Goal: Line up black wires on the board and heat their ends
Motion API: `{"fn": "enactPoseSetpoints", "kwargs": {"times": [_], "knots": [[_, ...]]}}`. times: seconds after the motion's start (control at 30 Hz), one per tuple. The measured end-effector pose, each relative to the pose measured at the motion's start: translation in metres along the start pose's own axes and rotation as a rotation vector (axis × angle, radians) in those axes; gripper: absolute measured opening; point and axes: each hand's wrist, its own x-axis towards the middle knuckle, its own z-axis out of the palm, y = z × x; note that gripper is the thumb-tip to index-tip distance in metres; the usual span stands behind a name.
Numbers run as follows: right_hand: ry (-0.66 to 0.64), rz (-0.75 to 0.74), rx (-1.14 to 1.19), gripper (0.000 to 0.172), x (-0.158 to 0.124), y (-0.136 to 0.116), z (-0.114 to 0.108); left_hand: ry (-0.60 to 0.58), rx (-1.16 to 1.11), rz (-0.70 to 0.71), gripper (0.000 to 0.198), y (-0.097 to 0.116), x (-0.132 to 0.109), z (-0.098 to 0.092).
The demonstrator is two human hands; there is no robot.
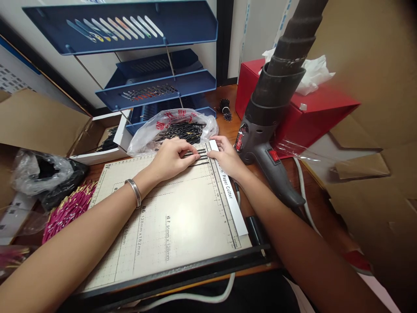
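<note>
A cream paper cutter board (192,208) with printed grid lines lies in front of me. Several thin black cords (202,157) lie side by side near its far right corner, running toward the white strip (233,195) marked "Paper Cutter". My left hand (174,156), with a metal bracelet at the wrist, rests on the board, its thumb and index finger pinched together on the cords. On the right edge, my right hand (226,157) is closed around the strip's far end, with the thumb by the cord ends. Its other fingertips are partly hidden.
Behind the board sits a clear plastic bag (146,132) of black cords, below a blue tiered rack (195,26). A heat gun (267,126) stands at right beside a red tissue box (332,108). Magenta cords (70,211) and a white box (122,130) are at left.
</note>
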Motion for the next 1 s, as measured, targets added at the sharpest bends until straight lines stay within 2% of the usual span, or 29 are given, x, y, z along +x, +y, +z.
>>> {"fn": "enactPoseSetpoints", "kwargs": {"times": [0.57, 0.83, 1.0], "knots": [[0.031, -0.033, -0.033, 0.048, 0.0043, 0.0065, 0.0015, -0.009, 0.021, -0.017, 0.021, 0.0023, 0.0009, 0.0002], [0.041, -0.024, -0.032, 0.045, 0.0051, 0.0065, 0.0016, 0.079, -0.041, -0.086, 0.024, 0.0043, 0.0022, 0.0023], [0.039, -0.009, -0.019, 0.044, 0.0042, 0.0028, 0.0024, 0.084, -0.031, -0.092, 0.021, 0.0035, 0.0057, 0.0043]]}}
